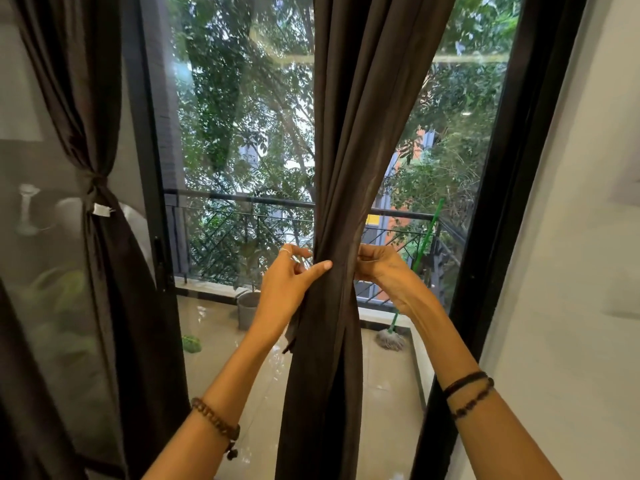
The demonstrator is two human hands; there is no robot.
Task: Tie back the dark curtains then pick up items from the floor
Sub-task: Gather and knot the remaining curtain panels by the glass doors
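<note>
The left hand (287, 289) pinches the gathered middle curtain (341, 168) from its left, thumb laid across the front folds. The right hand (379, 268) grips the same bunch from the right, fingers curled behind. The curtain hangs before the glass door (235, 133). At far left, another curtain (86, 116) is already tied (98, 192). A mop (393, 337) leans on the balcony.

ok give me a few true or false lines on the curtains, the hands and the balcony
1. The left curtain is already tied back. True.
2. Both hands are on the middle curtain. True: the left hand and right hand gather it.
3. The middle curtain has a tie knotted round it. False: no tie shows on it.
4. The mop has a red handle. False: green.
5. A grey pot stands on the balcony. True.
</note>
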